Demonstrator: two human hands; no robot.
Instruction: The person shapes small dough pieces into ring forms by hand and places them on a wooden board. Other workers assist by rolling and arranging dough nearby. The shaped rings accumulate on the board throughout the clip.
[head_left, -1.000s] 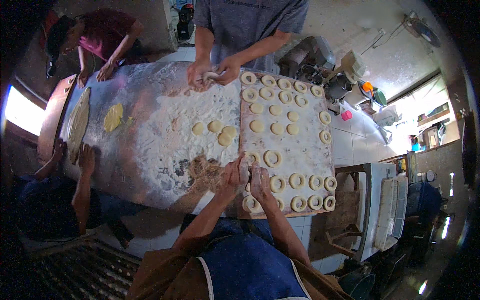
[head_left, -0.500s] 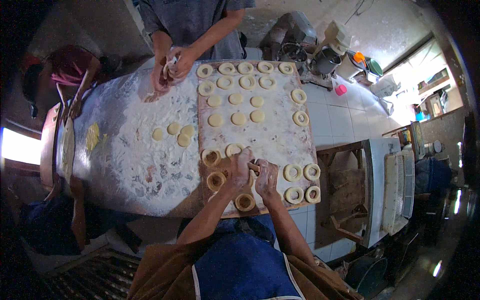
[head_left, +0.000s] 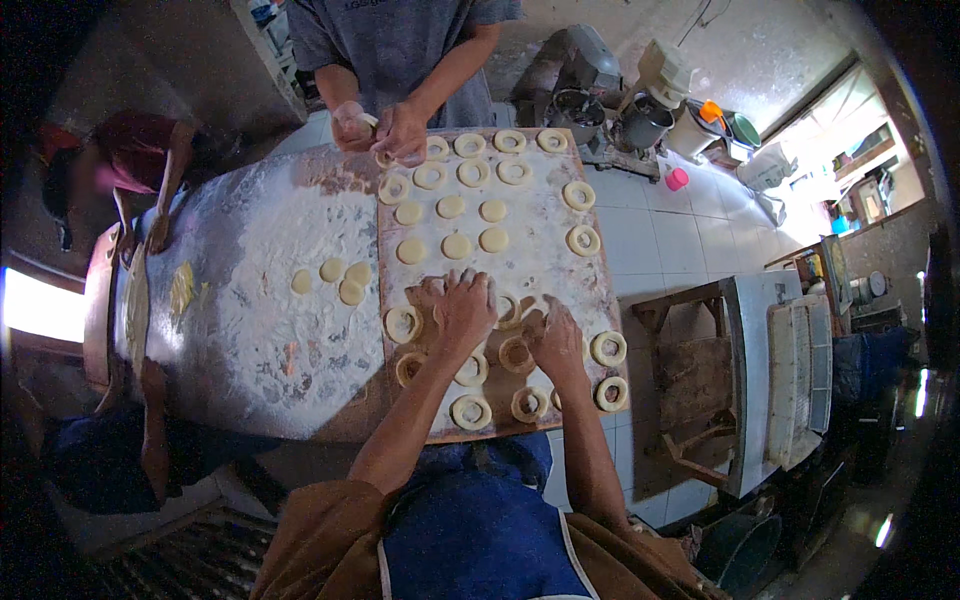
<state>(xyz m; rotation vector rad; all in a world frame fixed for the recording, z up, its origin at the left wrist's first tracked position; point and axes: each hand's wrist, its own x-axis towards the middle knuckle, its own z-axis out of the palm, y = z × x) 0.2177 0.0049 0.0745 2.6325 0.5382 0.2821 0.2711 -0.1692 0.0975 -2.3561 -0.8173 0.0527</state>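
Observation:
My left hand [head_left: 462,312] lies palm down over the wooden board [head_left: 540,268], its fingers apart, covering part of the dough beneath it. Closer to the board's right side, the bent fingers of my right hand [head_left: 560,342] are on a pale, curved piece of dough ring [head_left: 538,305], mostly hidden by the hand. Between my hands lies another dough ring [head_left: 508,311]. Several more rings surround my wrists, including one [head_left: 471,412] at the near edge. Beyond my left hand, flat dough discs [head_left: 456,246] sit in two rows.
A co-worker's hands [head_left: 385,130] work dough across the table. Loose discs [head_left: 350,291] lie on the floured tabletop [head_left: 300,230] to the left, where other people handle a long dough strip [head_left: 136,310]. A side table [head_left: 760,390] stands at the right; buckets [head_left: 642,122] are farther back.
My hands, close together before, have moved apart. My left fingers have spread over the board. The co-worker's hands have shifted right, toward the board's far corner. The whole view has shifted slightly.

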